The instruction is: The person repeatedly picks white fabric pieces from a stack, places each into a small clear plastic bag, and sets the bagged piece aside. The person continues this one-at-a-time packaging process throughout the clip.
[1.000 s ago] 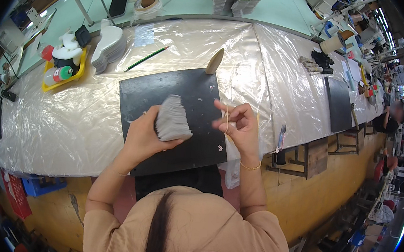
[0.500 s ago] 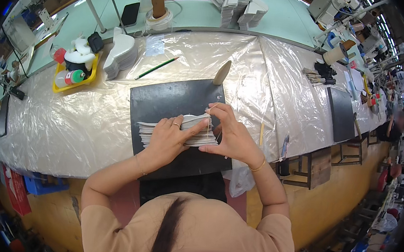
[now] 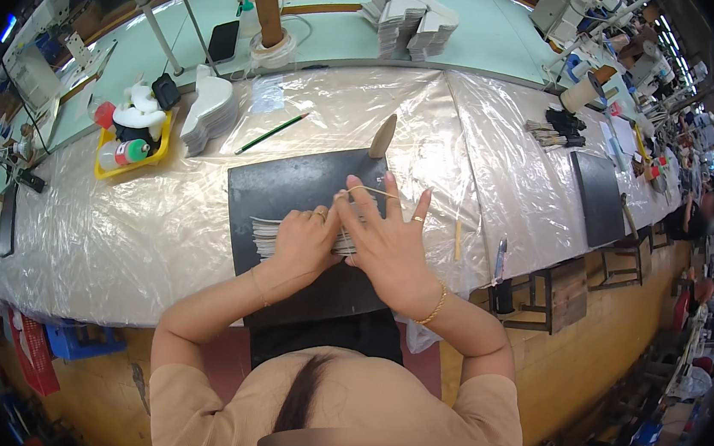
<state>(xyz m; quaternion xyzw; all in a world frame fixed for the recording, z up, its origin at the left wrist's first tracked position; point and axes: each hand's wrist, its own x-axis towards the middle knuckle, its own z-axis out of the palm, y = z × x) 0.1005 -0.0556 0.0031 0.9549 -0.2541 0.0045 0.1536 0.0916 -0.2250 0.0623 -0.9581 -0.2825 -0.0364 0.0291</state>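
Covering most of the stack of thin grey-white pieces (image 3: 264,240), both hands meet over the black board (image 3: 287,186), so only the stack's layered left end and a narrow strip between the hands show. The left hand (image 3: 302,242) clasps the stack from above, knuckles bent; where its fingertips press is hidden. The right hand (image 3: 393,248) has its fingers spread, with a thin elastic band (image 3: 375,189) stretched across them; the band's lower run disappears behind the fingers. I cannot tell whether the right thumb, at the stack's near side, grips or merely touches it. The stack's right end is out of sight beneath that hand.

A blurred oval masks part of the tan shirt (image 3: 442,407), and the far-right workplaces are too small and bent to make out. The yellow tray's (image 3: 164,137) contents overlap, some hard to identify.

The board's near edge lies close to the table's near edge, by the person's lap. At its far right corner stands a wooden piece (image 3: 383,136); a green pencil (image 3: 272,134) lies beyond its far edge. Left of the board stretches a broad expanse of plastic sheet (image 3: 131,244); on the right, a narrower strip reaches a thin yellowish stick (image 3: 458,241) and a pen-like tool (image 3: 500,259) near the edge.
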